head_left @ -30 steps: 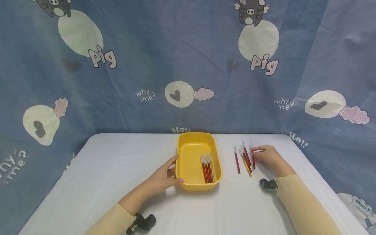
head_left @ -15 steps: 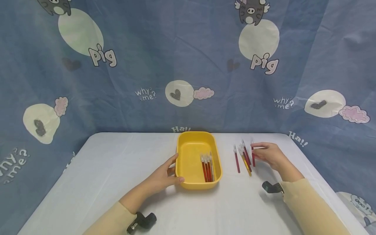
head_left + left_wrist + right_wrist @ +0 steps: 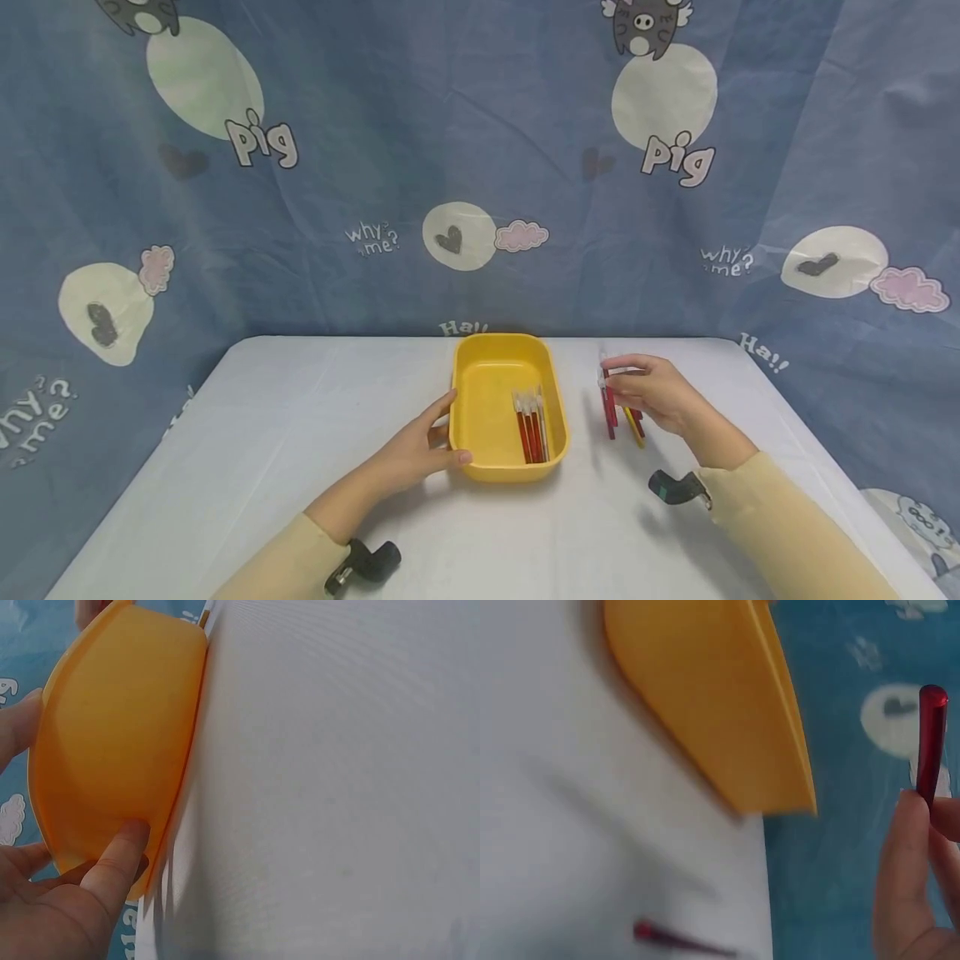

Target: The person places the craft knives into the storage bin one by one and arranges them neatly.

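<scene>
Leftmost, head view: cream left sleeve (image 3: 281,560), with a black wrist device (image 3: 372,561) at its cuff. Left hand (image 3: 411,457) grips the yellow tray (image 3: 476,477) at its left side, thumb over the rim near the front left corner, fingers spread along the outer wall; left wrist view shows one fingertip pressed against that wall. Tray sits mid-table on the white table (image 3: 330,400), long side running away from the person. Inside, at its right side: three red-handled pens (image 3: 529,437) and one silver pen (image 3: 542,429), side by side, pale tips pointing to the far end.

To the right of the tray, raised off the table: a red pen (image 3: 931,742), pinched between thumb and fingertips of the right hand (image 3: 660,396). Right wrist view gives its rounded red end clearly, standing near upright in that view. Below it a loose red pen (image 3: 682,940) lies on the table, blurred there. Just right of it, partly hidden under the hand: a yellow pen (image 3: 634,428) and dark red handles (image 3: 639,425); count cannot be told.

Rightmost: second black wrist device (image 3: 677,487) and right sleeve (image 3: 795,533). Behind everything, blue printed cloth (image 3: 330,275).
</scene>
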Motion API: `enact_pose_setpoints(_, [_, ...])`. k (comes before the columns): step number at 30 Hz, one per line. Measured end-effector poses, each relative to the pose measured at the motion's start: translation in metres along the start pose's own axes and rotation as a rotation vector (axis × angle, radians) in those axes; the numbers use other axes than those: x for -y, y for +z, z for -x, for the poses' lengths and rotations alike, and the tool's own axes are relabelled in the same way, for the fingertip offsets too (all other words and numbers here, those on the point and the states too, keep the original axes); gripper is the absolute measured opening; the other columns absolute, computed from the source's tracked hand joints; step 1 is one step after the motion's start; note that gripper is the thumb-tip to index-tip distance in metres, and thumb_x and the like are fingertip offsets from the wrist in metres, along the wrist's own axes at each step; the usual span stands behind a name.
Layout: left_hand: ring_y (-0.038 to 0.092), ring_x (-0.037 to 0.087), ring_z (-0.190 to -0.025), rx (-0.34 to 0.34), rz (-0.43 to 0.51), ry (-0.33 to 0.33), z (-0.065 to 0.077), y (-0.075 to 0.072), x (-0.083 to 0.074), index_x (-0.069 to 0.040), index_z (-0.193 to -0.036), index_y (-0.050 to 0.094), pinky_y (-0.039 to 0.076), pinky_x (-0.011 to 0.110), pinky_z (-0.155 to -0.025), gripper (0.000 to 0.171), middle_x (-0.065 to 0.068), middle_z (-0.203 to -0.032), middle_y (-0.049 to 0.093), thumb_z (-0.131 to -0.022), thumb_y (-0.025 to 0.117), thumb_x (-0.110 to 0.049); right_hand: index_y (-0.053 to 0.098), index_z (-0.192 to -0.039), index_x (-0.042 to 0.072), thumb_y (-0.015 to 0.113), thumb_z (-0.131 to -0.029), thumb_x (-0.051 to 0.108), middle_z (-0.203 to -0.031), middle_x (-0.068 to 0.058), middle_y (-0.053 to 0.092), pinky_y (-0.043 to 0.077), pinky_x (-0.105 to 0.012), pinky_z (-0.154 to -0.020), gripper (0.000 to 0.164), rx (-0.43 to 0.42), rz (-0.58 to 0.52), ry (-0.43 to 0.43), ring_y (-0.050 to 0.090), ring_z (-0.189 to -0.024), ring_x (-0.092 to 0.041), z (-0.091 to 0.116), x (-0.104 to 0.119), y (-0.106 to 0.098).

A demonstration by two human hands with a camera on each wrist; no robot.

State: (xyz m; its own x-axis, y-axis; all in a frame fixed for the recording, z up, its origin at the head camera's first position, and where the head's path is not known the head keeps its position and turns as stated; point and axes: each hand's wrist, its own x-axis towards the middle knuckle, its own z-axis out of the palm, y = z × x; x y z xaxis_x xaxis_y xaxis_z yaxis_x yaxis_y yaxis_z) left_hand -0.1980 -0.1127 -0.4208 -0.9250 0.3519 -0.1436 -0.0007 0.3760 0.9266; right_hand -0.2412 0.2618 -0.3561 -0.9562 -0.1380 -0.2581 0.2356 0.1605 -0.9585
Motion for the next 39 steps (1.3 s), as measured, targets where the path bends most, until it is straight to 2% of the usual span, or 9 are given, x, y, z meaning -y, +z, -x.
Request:
enact_pose_setpoints(5, [0.042,0.030,-0.141,0.006,0.004,-0.001,0.000,-0.001,0.000,-0.026,-0.162,0.019,0.044,0.048,-0.107,0.105,0.003,-0.165,0.022,-0.081,0.085,-0.036,0.058,-0.132,-0.004,0.067,-0.095,0.005,-0.107,-0.011,0.065,0.058,-0.030,-0.085,0.039,0.019,-0.019,-0.013,0.069,-0.093,-0.020,-0.002,0.008,0.027])
enact_pose_setpoints(10, [0.041,0.031,-0.142,0.011,0.003,-0.001,0.000,-0.001,-0.001,-0.025,-0.162,0.018,0.043,0.048,-0.108,0.105,0.003,-0.165,0.021,-0.082,0.085,-0.035,0.057,-0.133,-0.004,0.065,-0.095,0.002,-0.121,-0.023,0.062,0.058,-0.032,-0.086,0.038,0.031,-0.059,-0.017,0.068,-0.097,-0.023,-0.006,0.014,0.058])
enact_pose_setpoints(13, [0.041,0.031,-0.142,0.008,0.000,-0.003,0.000,-0.001,-0.001,-0.026,-0.162,0.018,0.043,0.048,-0.108,0.105,0.003,-0.165,0.021,-0.081,0.085,-0.035,0.060,-0.130,-0.002,0.065,-0.095,0.002,-0.125,-0.025,0.061,0.058,-0.031,-0.086,0.035,0.039,-0.085,-0.011,0.067,-0.095,-0.022,-0.010,0.015,0.076])
enact_pose_setpoints(17, [0.041,0.032,-0.142,0.014,0.002,-0.001,-0.001,-0.001,0.000,-0.025,-0.162,0.018,0.043,0.049,-0.108,0.104,0.004,-0.166,0.021,-0.082,0.084,-0.035,0.063,-0.125,-0.002,0.065,-0.095,0.000,-0.117,-0.021,0.064,0.059,-0.030,-0.083,0.030,0.053,-0.087,-0.013,0.066,-0.086,-0.018,-0.014,0.011,0.102])
enact_pose_setpoints(23, [0.040,0.032,-0.142,0.032,0.017,0.008,-0.002,-0.001,0.001,-0.023,-0.162,0.016,0.042,0.049,-0.109,0.103,0.005,-0.166,0.019,-0.084,0.083,-0.032,0.063,-0.124,-0.004,0.066,-0.094,-0.002,-0.106,-0.016,0.067,0.060,-0.036,-0.083,0.031,0.063,-0.009,0.017,0.066,-0.081,-0.017,-0.019,0.004,0.134])
enact_pose_setpoints(26, [0.041,0.033,-0.142,0.030,0.009,0.006,-0.001,-0.001,0.000,-0.024,-0.162,0.017,0.042,0.049,-0.109,0.103,0.005,-0.166,0.020,-0.084,0.083,-0.033,0.065,-0.124,-0.001,0.067,-0.093,-0.002,-0.103,-0.015,0.066,0.059,-0.037,-0.084,0.031,0.070,0.002,0.047,0.066,-0.081,-0.018,-0.023,0.001,0.145])
enact_pose_setpoints(31, [0.040,0.032,-0.142,0.038,0.003,0.008,0.000,-0.001,-0.001,-0.023,-0.162,0.015,0.043,0.049,-0.108,0.103,0.004,-0.166,0.019,-0.085,0.082,-0.034,0.066,-0.123,-0.002,0.068,-0.092,-0.004,-0.102,-0.016,0.062,0.060,-0.036,-0.082,0.031,0.090,-0.045,0.085,0.066,-0.076,-0.019,-0.031,-0.004,0.157])
enact_pose_setpoints(39, [0.040,0.033,-0.142,0.056,-0.004,0.035,0.000,-0.003,0.000,-0.021,-0.162,0.014,0.042,0.050,-0.109,0.101,0.006,-0.166,0.019,-0.087,0.081,-0.033,0.066,-0.122,-0.004,0.068,-0.090,-0.007,-0.108,-0.016,0.064,0.061,-0.032,-0.075,0.032,0.116,-0.049,0.124,0.066,-0.074,-0.019,-0.040,-0.012,0.169])
